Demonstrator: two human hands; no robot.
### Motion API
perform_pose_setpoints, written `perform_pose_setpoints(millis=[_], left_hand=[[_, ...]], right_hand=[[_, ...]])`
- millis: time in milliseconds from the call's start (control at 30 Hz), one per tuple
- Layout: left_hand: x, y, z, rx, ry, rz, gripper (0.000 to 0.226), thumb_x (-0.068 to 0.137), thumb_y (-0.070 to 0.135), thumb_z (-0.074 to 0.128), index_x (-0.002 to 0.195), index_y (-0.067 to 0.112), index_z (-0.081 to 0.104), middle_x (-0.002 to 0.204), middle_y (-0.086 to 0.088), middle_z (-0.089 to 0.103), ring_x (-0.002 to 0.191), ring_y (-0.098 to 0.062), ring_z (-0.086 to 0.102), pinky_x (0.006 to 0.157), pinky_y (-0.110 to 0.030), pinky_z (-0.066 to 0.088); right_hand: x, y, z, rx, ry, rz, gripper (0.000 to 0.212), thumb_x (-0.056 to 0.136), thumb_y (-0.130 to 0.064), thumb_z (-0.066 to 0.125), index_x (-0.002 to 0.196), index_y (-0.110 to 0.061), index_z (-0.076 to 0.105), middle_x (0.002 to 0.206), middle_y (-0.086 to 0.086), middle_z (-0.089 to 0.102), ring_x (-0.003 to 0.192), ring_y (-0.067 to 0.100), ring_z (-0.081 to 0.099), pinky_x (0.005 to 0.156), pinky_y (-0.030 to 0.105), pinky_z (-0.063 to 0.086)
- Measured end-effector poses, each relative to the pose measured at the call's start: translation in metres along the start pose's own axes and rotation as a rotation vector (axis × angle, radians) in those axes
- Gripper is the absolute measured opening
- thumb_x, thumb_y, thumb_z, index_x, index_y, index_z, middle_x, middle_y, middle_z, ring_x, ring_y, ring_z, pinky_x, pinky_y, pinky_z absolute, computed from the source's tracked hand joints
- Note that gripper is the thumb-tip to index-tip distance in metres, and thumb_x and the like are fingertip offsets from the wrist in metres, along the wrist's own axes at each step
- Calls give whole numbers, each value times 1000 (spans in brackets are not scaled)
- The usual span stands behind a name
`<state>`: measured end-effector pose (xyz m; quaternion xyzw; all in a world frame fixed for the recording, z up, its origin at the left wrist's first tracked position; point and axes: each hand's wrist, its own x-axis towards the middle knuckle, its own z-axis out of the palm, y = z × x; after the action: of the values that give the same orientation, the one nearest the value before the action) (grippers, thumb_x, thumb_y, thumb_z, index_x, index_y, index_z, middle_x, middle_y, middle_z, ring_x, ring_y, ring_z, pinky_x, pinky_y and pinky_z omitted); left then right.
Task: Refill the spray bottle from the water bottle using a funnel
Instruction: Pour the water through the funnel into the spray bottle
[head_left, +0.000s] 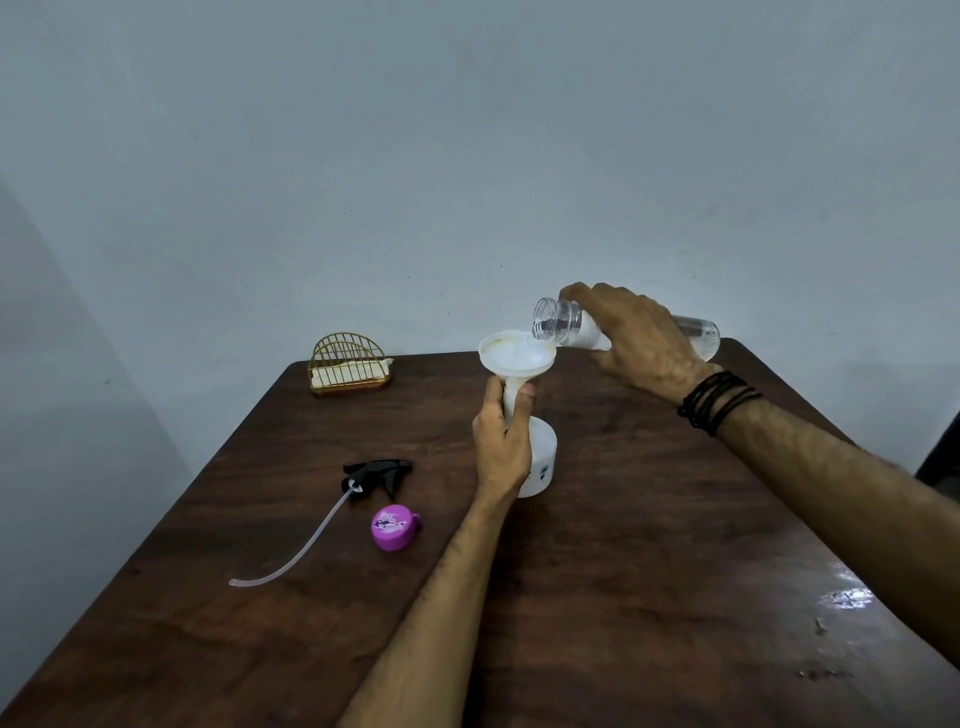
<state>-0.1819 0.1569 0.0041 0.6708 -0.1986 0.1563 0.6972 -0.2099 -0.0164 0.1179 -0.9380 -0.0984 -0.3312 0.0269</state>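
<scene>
A: At the table's (649, 545) ten o'clock, a gold wire rack (349, 368). Toward eight o'clock lie a black trigger sprayer head with its clear dip tube (374, 475) and, just beside it, a round purple plastic cap (394, 527).

B: And the hands?

A: Near centre, the left hand (503, 441) is clamped around the neck of the white plastic spray bottle (540, 462), which stands upright on the dark wooden table, steadying the stem of the white plastic funnel (517, 356) seated in it.

B: The relation that matters?

A: At the funnel's two o'clock, the right hand (639, 338), black cords at the wrist, is closed around the clear plastic water bottle (558, 322). The bottle's long axis runs nearly level, its base toward three o'clock and its open mouth at the bowl's right rim. Water appears to be pooling in the bowl.

B: So pouring is under way?

A: Seemingly. More tilt, mouth kept over the bowl, looks the requirement.
</scene>
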Motion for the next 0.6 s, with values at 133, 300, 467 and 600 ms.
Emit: perform_pose_setpoints(millis=[133, 300, 467, 600], left_hand=[[1, 0, 0, 2, -8, 0, 15, 102, 26, 56, 114, 19, 60, 92, 0, 68, 81, -3, 62, 72, -21, 51], [2, -3, 0, 15, 4, 6, 19, 101, 26, 56, 114, 11, 61, 91, -1, 68, 79, -1, 62, 70, -18, 50], [2, -5, 1, 21, 8, 3, 20, 101, 26, 57, 113, 11, 61, 92, -1, 69, 81, -2, 62, 71, -16, 49], [2, -6, 1, 20, 7, 0, 20, 101, 27, 56, 113, 12, 61, 91, -3, 69, 81, -5, 63, 71, -19, 50]], right_hand=[[2, 4, -1, -38, 9, -10, 55, 78, -6, 64, 129, -22, 51, 89, 2, 54, 76, 29, 54, 65, 34, 36], [4, 8, -3, -87, 10, -23, 62, 73, -4, 66, 130, -21, 50, 91, 4, 56, 76, 30, 54, 66, 33, 33], [6, 14, -5, -96, 2, -41, 66, 70, -2, 66, 130, -22, 48, 93, 3, 57, 78, 28, 52, 68, 33, 32], [7, 17, -5, -97, -4, -51, 67, 69, -3, 66, 131, -22, 47, 95, 3, 57, 79, 28, 53, 68, 33, 32]])
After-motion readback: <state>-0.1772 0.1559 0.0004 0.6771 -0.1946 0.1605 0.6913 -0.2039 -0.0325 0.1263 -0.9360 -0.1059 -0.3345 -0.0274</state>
